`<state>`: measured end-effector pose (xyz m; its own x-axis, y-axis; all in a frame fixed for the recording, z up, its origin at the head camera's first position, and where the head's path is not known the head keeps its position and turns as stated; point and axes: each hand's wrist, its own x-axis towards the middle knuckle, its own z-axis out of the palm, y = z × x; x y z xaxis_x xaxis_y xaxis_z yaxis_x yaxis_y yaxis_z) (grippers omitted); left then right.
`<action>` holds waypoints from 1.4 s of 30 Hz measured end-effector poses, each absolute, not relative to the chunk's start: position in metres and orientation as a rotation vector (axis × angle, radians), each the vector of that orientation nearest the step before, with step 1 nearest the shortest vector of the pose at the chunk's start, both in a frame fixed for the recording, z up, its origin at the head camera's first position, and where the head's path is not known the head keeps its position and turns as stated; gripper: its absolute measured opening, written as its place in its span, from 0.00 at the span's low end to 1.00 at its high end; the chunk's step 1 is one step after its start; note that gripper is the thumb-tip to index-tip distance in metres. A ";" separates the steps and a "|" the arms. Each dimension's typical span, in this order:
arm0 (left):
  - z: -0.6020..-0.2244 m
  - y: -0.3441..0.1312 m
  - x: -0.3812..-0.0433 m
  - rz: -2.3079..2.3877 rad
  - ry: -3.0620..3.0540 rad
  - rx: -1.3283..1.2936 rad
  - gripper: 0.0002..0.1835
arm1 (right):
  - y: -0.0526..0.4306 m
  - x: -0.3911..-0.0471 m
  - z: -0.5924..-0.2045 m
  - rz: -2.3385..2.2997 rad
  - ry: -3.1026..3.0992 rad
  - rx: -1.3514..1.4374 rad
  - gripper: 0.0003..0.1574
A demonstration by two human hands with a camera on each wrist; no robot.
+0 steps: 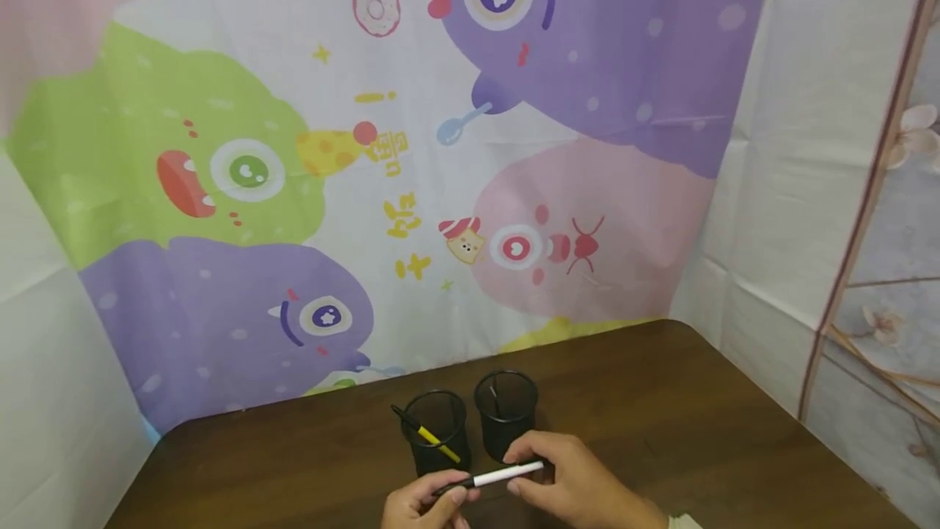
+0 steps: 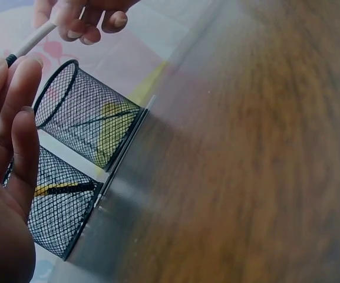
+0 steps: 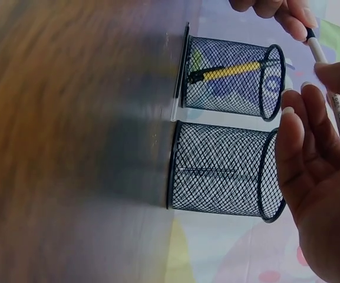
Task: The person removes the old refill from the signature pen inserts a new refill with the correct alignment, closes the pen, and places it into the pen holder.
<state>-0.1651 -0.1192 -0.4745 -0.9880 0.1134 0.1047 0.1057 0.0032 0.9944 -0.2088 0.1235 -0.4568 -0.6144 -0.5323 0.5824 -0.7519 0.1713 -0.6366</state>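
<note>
A slim pen (image 1: 507, 474) with a white barrel and black ends spans the gap between both hands, above the table. My left hand (image 1: 427, 504) pinches its black left end between thumb and fingers. Toward the other end, my right hand (image 1: 573, 476) holds the pen between thumb and fingers, as the right wrist view also shows. Just beyond the hands stand two black mesh pen cups. In the left cup (image 1: 424, 457) leans a yellow and black pen (image 1: 433, 437). The right cup (image 1: 490, 435) has a thin dark stick-like thing (image 3: 208, 171) inside.
Everything stands on a dark brown wooden table (image 1: 294, 455) with rounded far corners. A thin dark and clear stick (image 3: 180, 71) lies along the bases of the cups. Behind the table hangs a cloth (image 1: 411, 308) printed with cartoon monsters; pale cloth (image 1: 764, 227) hangs at the sides.
</note>
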 end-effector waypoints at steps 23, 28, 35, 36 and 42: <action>-0.472 -0.119 -0.164 2.196 2.233 0.188 0.16 | 0.122 -0.209 -0.458 1.315 -2.181 1.295 0.03; -0.473 -0.118 -0.164 2.195 2.222 0.188 0.15 | 0.123 -0.209 -0.458 1.269 -2.183 1.301 0.03; -0.477 -0.117 -0.165 2.213 2.229 0.206 0.16 | 0.126 -0.208 -0.459 1.286 -2.200 1.278 0.03; -0.478 -0.117 -0.166 2.220 2.241 0.229 0.15 | 0.126 -0.209 -0.458 1.290 -2.203 1.266 0.03; -0.479 -0.121 -0.166 2.254 2.307 0.340 0.14 | 0.125 -0.208 -0.454 1.321 -2.233 1.205 0.04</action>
